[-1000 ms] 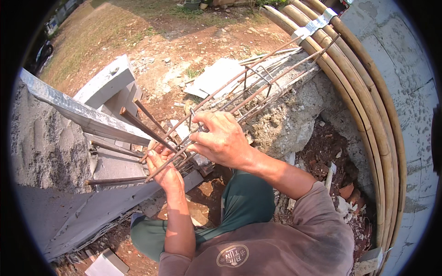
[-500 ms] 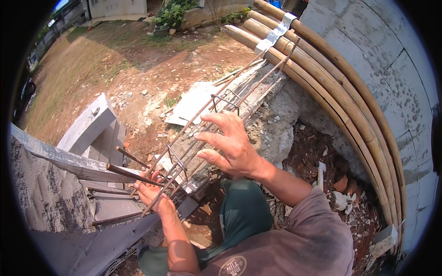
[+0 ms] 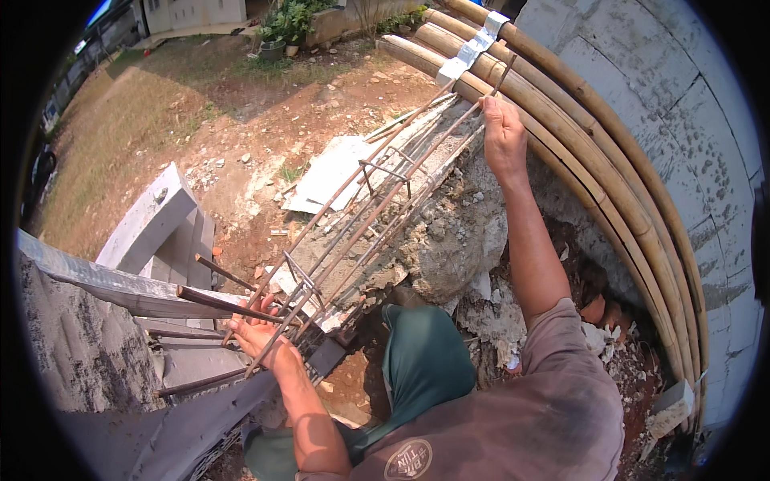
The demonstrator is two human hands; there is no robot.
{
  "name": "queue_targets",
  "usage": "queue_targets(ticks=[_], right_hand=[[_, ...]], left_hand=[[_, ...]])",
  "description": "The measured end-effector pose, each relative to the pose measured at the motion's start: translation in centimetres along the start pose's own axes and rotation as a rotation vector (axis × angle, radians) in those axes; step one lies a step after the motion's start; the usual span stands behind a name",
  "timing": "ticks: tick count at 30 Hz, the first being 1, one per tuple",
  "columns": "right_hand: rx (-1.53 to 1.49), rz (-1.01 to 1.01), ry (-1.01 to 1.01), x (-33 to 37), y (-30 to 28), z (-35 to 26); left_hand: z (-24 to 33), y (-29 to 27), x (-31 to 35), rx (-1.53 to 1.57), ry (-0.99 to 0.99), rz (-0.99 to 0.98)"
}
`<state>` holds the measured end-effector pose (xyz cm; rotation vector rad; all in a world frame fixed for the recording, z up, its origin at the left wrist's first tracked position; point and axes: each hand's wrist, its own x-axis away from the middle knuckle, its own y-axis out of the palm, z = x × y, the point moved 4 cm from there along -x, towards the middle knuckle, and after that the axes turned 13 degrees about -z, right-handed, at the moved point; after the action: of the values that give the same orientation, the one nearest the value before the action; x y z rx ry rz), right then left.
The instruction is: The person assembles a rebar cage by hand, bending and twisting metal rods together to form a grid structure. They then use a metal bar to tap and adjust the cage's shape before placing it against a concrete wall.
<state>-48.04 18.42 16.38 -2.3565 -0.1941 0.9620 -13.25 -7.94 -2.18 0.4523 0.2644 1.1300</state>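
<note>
A long cage of rusty steel reinforcing bars (image 3: 345,228) slants from lower left to upper right, with square wire stirrups (image 3: 385,170) around it. At its near end my left hand (image 3: 263,335) is turned up among the bars, its fingers curled around them from below. My right hand (image 3: 505,138) is closed on a bar close to the cage's far end, beside the bamboo poles; the bar's bent tip sticks up beyond the fist. Several stub bars (image 3: 216,303) jut from the concrete at the left toward my left hand.
Several bamboo poles (image 3: 593,132), bound by a silvery strap (image 3: 473,50), run along the grey block wall (image 3: 666,120) at the right. Rough concrete (image 3: 84,345) stands at the left, near pale blocks (image 3: 148,220). Rubble (image 3: 493,321) lies around my knee.
My right hand has moved away and to the right, from open above the middle of the cage to closed on a bar's far end. My left hand has stayed at the near end.
</note>
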Motion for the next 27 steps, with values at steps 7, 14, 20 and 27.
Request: queue_targets(ticks=[7,14,20,27], right_hand=[[-0.546,-0.253,0.577,-1.4,1.1,4.1],[-0.703,-0.097,0.466,-3.9,3.0,4.8],[-0.766,-0.025,0.397,-5.8,1.5,3.2],[-0.605,-0.059,0.451,-6.0,-0.7,3.1]], left_hand=[[-0.1,0.0,0.0,0.026,-0.022,-0.014],[-0.7,-0.2,0.8,-0.016,-0.012,-0.051],[-1.2,0.1,1.3,0.071,0.019,-0.096],[-1.9,-0.5,0.9,0.088,-0.001,-0.118]])
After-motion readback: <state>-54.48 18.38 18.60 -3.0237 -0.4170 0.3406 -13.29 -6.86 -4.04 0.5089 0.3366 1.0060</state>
